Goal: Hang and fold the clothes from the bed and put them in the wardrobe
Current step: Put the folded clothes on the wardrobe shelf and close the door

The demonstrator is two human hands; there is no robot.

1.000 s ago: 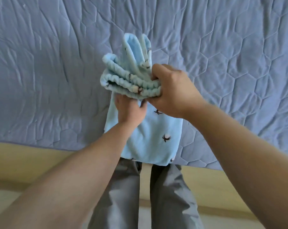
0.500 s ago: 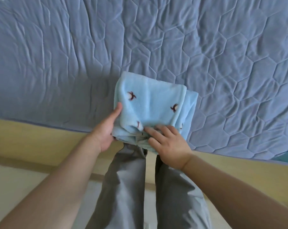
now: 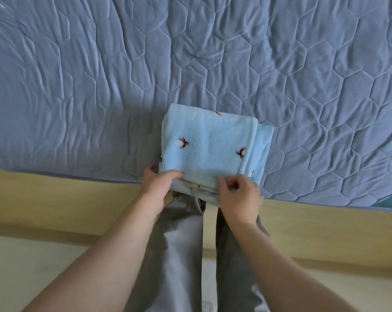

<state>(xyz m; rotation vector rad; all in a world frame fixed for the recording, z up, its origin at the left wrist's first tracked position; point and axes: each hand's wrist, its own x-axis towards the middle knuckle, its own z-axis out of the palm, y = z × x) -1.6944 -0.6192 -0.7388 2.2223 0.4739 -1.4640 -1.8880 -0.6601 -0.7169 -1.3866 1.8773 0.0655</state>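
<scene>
You are seeing flat quilt [image 3: 82, 82] lying open to the left, to the right and beyond the folded garment [image 3: 208, 147], so a hand is getting room to pass on those three sides. At the near edge your left hand [image 3: 156, 185] and right hand [image 3: 239, 197] are gripping the garment's front and crowding it. Your legs [image 3: 179, 255] are standing just beside the frame [image 3: 55, 199], closing the approach from below.

a home bedroom (quilted blue bedspread [image 3: 100, 75] on wooden bed frame [image 3: 55, 199])
</scene>
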